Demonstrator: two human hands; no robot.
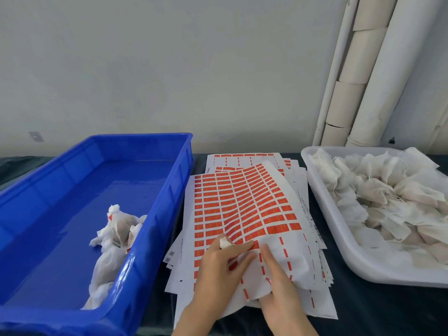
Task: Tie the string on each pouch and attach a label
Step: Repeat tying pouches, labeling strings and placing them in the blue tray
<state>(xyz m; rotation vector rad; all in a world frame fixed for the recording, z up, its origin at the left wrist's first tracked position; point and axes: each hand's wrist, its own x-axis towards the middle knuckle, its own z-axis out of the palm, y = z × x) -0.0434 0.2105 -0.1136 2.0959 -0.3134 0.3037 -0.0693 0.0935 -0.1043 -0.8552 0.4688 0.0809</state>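
Observation:
A sheet of red labels (242,202) lies curled on top of a stack of label sheets (244,156) at the table's middle. My left hand (218,270) rests on the sheet's near edge. It holds a small white pouch (224,242), whose bunched top sticks out by the thumb, and its fingertips touch the red labels. My right hand (278,287) grips the sheet's near right corner, thumb on top, and lifts it. A few labelled pouches (116,229) lie in the blue crate (169,190) on the left. Several loose pouches (378,190) fill the white tray (322,202) on the right.
The table has a dark cloth (375,306) over it. White pipes (358,81) lean against the wall behind the tray. The crate and the tray stand close on either side of the sheets.

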